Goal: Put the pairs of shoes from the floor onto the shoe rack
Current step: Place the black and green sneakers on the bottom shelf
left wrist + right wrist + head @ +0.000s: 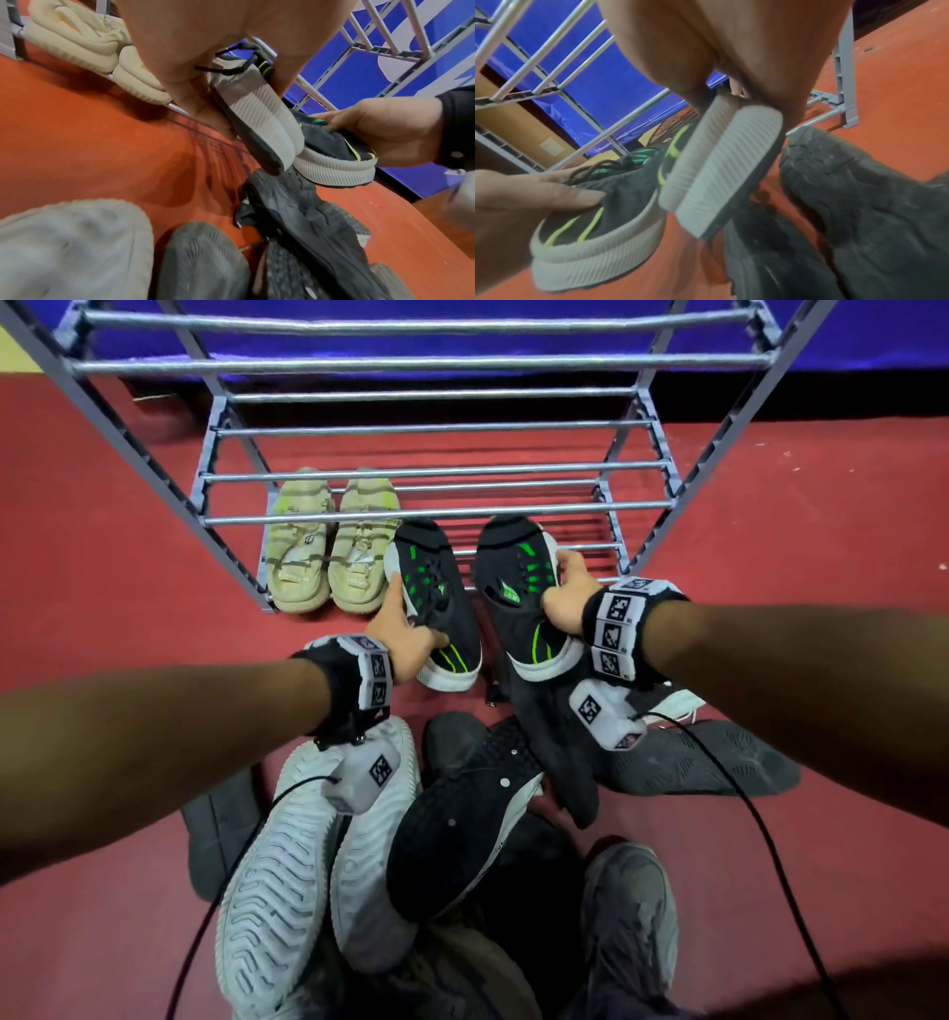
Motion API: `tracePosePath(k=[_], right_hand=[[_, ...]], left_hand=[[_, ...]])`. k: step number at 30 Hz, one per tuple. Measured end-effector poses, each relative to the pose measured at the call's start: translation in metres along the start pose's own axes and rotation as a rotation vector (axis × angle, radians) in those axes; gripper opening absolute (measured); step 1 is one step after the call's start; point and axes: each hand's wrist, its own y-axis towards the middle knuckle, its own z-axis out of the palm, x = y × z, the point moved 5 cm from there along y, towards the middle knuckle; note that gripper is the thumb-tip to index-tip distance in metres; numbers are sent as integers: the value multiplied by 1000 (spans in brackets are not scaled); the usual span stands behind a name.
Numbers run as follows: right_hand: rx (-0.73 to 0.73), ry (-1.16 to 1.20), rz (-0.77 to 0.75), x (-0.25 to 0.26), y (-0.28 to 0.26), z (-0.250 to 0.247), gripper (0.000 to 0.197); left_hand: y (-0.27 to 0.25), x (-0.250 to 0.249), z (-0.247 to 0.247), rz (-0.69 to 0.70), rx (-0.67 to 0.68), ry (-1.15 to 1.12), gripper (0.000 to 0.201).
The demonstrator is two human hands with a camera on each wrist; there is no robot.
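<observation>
I hold a pair of black shoes with green stripes and white soles, one in each hand. My left hand (pixel 415 625) grips the left shoe (pixel 440 588) by its side and heel. My right hand (pixel 563 598) grips the right shoe (pixel 516 588) the same way. Both shoes hang just above the red floor, toes pointing over the front bars of the grey shoe rack's (pixel 411 511) bottom shelf. In the left wrist view my left hand (pixel 195 67) pinches a ribbed white sole (pixel 257 121). In the right wrist view the right shoe's sole (pixel 721 168) is tilted up.
A beige pair (pixel 328 546) stands on the left of the bottom shelf. Below my arms lies a pile of shoes: a white pair (pixel 287 865) with soles up, a black shoe (pixel 462 824), and grey ones (pixel 698 762). The rack's upper shelves hold nothing.
</observation>
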Motion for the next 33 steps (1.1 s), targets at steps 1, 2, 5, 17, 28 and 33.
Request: tracePosePath(k=[1,2,5,17,28,33], right_hand=[[-18,30,-6,2,3,3,68],[-32,68,-14,5,6,5,71],[-52,104,-44,12,20,8,70],[-114,95,56,13,84,12,43],[-25,20,219,-10,87,27,45],[35,9,303,-30,67,39,66]], left_hand=[[8,-2,0,-2,-8,28,109],[15,-4,2,11,-6,43,100],[40,-5,9,20,-15,58,82],[114,10,24,-33,-101,98,51],[117,44,19,-90,-182,159,88],[78,39,32,-227,-79,-8,72]])
